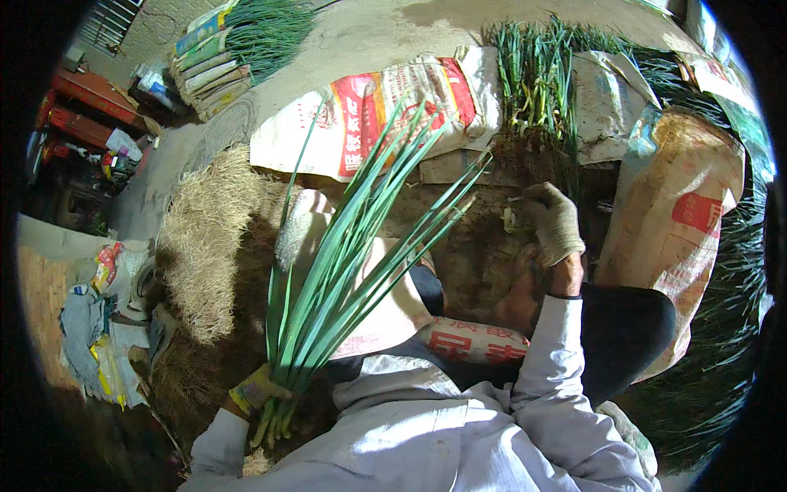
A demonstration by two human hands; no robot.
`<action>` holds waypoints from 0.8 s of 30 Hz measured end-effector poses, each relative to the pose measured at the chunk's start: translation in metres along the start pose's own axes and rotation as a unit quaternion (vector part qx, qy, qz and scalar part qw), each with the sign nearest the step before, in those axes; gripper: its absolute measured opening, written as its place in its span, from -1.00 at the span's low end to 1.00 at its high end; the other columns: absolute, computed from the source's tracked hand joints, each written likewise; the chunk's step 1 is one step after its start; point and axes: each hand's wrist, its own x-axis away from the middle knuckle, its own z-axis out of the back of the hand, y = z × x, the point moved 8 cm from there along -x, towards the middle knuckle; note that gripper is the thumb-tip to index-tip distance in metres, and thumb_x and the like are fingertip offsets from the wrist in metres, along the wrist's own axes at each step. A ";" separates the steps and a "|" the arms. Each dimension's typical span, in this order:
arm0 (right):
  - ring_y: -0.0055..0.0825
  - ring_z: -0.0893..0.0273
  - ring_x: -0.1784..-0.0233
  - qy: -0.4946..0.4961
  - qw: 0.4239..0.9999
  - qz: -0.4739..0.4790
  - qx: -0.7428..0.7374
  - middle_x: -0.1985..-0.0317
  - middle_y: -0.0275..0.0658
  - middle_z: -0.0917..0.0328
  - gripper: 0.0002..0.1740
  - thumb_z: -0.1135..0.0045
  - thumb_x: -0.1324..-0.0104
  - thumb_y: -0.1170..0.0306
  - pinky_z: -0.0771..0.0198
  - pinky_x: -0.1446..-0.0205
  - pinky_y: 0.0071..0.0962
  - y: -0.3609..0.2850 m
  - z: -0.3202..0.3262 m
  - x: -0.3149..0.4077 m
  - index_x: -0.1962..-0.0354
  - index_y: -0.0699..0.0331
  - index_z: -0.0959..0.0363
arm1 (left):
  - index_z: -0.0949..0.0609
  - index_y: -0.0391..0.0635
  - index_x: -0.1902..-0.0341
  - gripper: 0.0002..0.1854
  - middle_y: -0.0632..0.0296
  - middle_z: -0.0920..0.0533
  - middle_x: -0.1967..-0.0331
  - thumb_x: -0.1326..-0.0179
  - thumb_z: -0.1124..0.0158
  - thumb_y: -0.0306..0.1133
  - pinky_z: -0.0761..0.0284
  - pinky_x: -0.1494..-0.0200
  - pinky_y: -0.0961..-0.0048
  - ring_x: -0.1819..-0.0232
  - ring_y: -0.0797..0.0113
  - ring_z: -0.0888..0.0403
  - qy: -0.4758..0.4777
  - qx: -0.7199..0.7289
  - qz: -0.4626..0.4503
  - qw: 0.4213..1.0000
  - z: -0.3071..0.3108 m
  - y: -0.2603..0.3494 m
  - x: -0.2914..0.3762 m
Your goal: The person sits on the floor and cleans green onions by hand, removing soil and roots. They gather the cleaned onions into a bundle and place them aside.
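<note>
A bunch of green onions (pixel 332 270) lies in the grip of my gloved left hand (pixel 261 390), its pale stem ends low and its leaves fanning up and to the right. The leaves cross in front of a pale cloth or sack (pixel 384 295) over my leg. My right hand (pixel 553 222), in a beige knitted glove, is over the dirt-covered ground, fingers bent. Beside its fingertips is a small pale scrap (pixel 509 218); whether they touch it is unclear. Beyond that hand stand loose green onions (pixel 535 74) with soil at their base.
Printed woven sacks lie ahead (pixel 369 123) and at right (pixel 670 246). Root ends of stacked onions (pixel 206 246) form a pile at left. More onion bundles (pixel 264 37) are wrapped at the far left. Green leaves (pixel 731 295) line the right edge.
</note>
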 end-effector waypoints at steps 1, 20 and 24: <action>-0.66 -0.42 0.30 -0.022 0.996 -0.039 -0.073 0.35 -0.38 -0.58 -0.82 -0.09 -0.24 0.57 -0.38 0.19 -0.61 -0.001 -0.011 0.008 0.21 0.31 -0.58 | -0.54 -0.14 -0.14 -0.25 0.23 -0.62 0.00 0.29 -0.56 -0.46 -0.46 -0.14 0.28 -0.05 0.29 -0.55 -0.007 0.001 -0.022 1.000 -0.002 0.004 0.000; -0.15 -0.56 0.28 -0.115 0.915 0.300 0.243 0.38 -0.14 -0.52 -0.75 -0.18 -0.17 0.28 -0.48 0.24 -0.23 -0.090 -0.106 0.062 0.20 0.17 -0.48 | -0.53 -0.22 -0.11 -0.33 0.15 -0.64 0.10 0.25 -0.45 -0.54 -0.57 0.07 0.35 0.18 0.27 -0.64 -0.012 0.000 -0.011 1.000 0.003 -0.007 -0.003; -0.13 -0.55 0.36 -0.047 0.966 0.249 0.044 0.41 -0.10 -0.55 -0.87 -0.23 -0.16 0.36 -0.47 0.27 -0.24 -0.078 -0.086 0.049 0.36 0.22 -0.53 | -0.53 -0.23 -0.12 -0.30 0.15 -0.63 0.09 0.28 -0.45 -0.54 -0.56 0.05 0.34 0.13 0.27 -0.62 -0.019 0.022 -0.020 0.999 -0.002 -0.003 -0.006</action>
